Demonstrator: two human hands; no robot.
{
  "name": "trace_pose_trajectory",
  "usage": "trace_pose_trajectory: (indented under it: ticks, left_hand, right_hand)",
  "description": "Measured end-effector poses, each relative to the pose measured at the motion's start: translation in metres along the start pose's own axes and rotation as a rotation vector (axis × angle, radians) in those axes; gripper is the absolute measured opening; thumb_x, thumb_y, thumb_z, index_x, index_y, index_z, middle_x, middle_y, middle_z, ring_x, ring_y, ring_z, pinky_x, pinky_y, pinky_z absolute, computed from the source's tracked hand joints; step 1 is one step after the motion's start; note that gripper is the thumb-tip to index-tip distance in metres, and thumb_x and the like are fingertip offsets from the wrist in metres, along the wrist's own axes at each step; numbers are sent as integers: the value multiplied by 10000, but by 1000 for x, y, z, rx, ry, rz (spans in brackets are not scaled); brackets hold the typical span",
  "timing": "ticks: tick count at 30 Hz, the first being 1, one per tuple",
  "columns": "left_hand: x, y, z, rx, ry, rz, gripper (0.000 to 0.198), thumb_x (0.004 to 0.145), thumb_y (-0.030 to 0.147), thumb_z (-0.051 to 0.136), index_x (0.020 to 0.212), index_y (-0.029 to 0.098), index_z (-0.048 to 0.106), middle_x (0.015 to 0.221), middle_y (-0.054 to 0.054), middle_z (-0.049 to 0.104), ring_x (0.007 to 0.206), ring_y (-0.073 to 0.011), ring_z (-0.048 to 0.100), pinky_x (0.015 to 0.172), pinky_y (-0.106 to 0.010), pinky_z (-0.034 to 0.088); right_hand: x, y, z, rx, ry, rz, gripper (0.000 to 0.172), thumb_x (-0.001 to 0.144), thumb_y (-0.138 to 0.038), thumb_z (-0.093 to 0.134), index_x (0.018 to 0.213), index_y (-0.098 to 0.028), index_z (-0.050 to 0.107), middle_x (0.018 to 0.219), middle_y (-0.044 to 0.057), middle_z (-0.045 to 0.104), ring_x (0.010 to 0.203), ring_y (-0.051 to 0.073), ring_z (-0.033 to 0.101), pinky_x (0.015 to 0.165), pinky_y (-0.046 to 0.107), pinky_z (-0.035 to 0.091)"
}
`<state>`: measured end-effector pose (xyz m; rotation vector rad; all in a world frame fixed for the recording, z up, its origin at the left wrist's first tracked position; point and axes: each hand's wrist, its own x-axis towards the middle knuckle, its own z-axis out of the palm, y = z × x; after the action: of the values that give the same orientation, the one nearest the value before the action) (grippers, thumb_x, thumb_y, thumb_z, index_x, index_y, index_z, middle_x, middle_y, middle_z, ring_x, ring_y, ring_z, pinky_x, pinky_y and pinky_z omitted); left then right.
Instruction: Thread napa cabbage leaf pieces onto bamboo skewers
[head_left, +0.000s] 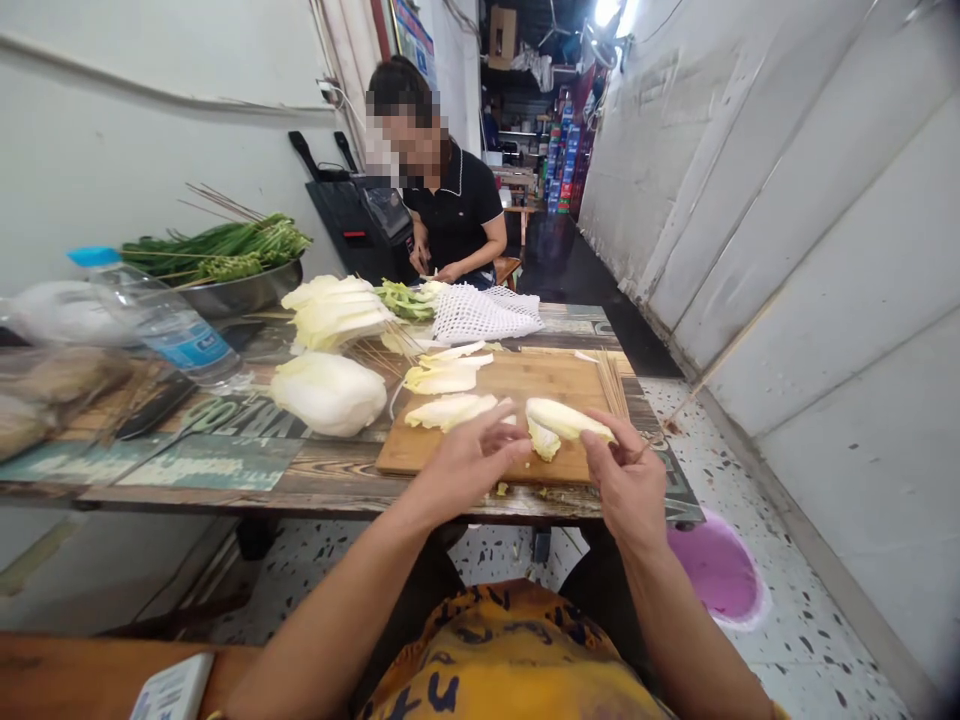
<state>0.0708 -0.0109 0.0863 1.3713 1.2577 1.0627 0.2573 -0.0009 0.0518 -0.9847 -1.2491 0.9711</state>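
Head view, looking down over the person's arms to a worn wooden surface (225, 470) with a cutting board (517, 385) near its front edge. The right hand (628, 485) has its grip closed on a pale cabbage leaf (562, 418), thumb and fingertips pinching the leaf's right end. The leaf is held just above the front of the board, and a small frilly part of it hangs below the middle. The left hand (469, 455) comes in from the other side with its grip slack and its fingers stretched toward the leaf's left end. I cannot tell whether the tips touch it.

More cut leaves (448, 410) lie on the board just behind the left hand, and a bundle of thin wooden skewers (611, 385) rests at the board's right edge. To the left of the board sits a cabbage half (330, 393), with a stack of leaves (337, 310) behind it and a white mesh bag (480, 312) further back. A water bottle (161, 320) lies tilted at the left, near a metal bowl (244, 290) full of green stalks. Across the surface, a co-worker in a black shirt (457, 215) sits with both hands busy in front of them. A purple basin (716, 570) stands on the speckled floor to the right.
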Motion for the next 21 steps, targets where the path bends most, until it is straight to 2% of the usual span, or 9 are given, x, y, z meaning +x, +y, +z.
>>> trace_pose_trajectory:
  ticks: [2,3,5,7,9,12,15,17,21]
  left_hand:
    - [-7,1,13,-346,-98,-116,653,770,357,683,1339,155,435,1019,-118,688,882,-214,665,805,-369,521]
    - [-8,1,18,-475,-98,-137,653,766,349,694,1331,160,427,1005,-109,689,870,-200,665,796,-350,523]
    - [-8,1,22,-634,-67,-130,582,757,328,713,1260,167,467,966,-84,693,834,-174,664,768,-316,524]
    - [-6,1,22,-697,-62,-109,506,745,298,726,1181,172,503,931,-62,697,788,-155,661,736,-292,523]
    - [-4,1,20,-709,-68,-84,481,737,263,731,1154,175,507,901,-46,699,775,-147,658,738,-283,518]
    - [-5,0,20,-691,-53,-66,544,731,214,718,1213,178,471,921,-51,695,826,-156,652,770,-287,507]
    - [-7,-1,22,-592,-9,-51,670,710,166,700,1315,194,415,1039,-71,668,899,-168,631,785,-290,501]
    - [-8,-4,23,-491,-10,-3,688,711,148,673,1345,201,412,1130,-83,636,975,-183,609,816,-293,493]
    - [-8,-10,22,-301,-27,86,662,722,120,601,1358,192,433,1188,-90,616,1052,-198,584,843,-279,482]
  right_hand:
    - [-2,-2,4,13,-82,-29,282,773,-273,691,1054,-249,698,907,22,537,650,99,475,531,226,391]
    - [-3,-4,5,29,-145,-30,272,748,-259,705,1020,-249,716,965,33,532,695,109,497,562,235,408]
    - [-3,-7,7,56,-280,-11,280,708,-253,721,988,-244,735,1004,41,527,673,103,501,554,241,411]
    - [-3,-9,7,84,-364,27,325,695,-276,724,1019,-245,724,1014,42,536,578,70,455,495,232,381]
    - [-3,-9,7,108,-372,73,339,735,-320,695,1066,-248,690,1015,41,557,530,53,419,457,220,347]
    - [-2,-5,7,112,-326,148,299,790,-353,664,1058,-221,661,911,28,593,547,67,449,476,216,355]
    - [-2,-1,9,87,-312,217,372,737,-339,732,1068,-195,643,768,2,608,574,95,497,522,230,389]
    - [-2,1,10,77,-321,254,411,701,-328,763,1065,-182,641,713,-9,611,562,102,507,522,235,391]
    - [-1,1,10,93,-342,308,348,662,-312,778,956,-167,664,722,-7,625,531,89,501,502,228,384]
